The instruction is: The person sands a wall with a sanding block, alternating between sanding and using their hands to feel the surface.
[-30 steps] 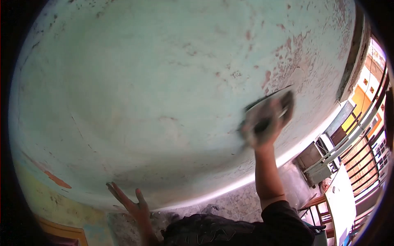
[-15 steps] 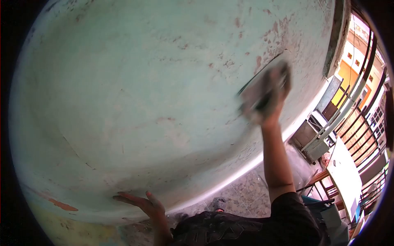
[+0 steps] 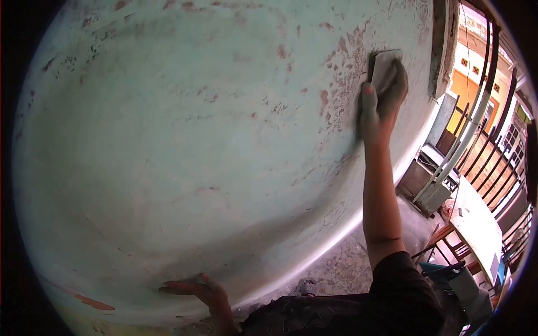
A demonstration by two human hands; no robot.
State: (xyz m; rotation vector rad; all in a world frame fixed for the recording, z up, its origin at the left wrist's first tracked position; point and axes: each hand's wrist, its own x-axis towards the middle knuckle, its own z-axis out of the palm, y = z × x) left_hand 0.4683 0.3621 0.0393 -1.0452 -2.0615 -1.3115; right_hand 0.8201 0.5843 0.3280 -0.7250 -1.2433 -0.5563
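Observation:
My right hand (image 3: 385, 103) is raised to the upper right of the wall. Its fingers and thumb grip a flat, pale grey sanding block (image 3: 385, 66) with a dark edge, held against the surface. The wall (image 3: 185, 140) is pale green, with worn reddish-brown patches and dark specks, thickest just left of the block. Low on the wall, my left hand (image 3: 199, 291) is open, fingers stretched to the left and holding nothing. It appears to rest on the wall, though the contact is not clear.
A white-topped table (image 3: 476, 224) stands at the right, with a grey container (image 3: 468, 297) near it. Behind are metal railings (image 3: 487, 168) and a pale pipe (image 3: 462, 148). Speckled floor tiles (image 3: 342, 263) run along the wall's foot, where a foot (image 3: 307, 287) shows.
My right hand has moved up and slightly right with the sanding block, which now stands more upright. My left hand keeps its open pose low on the wall. The view has shifted a little.

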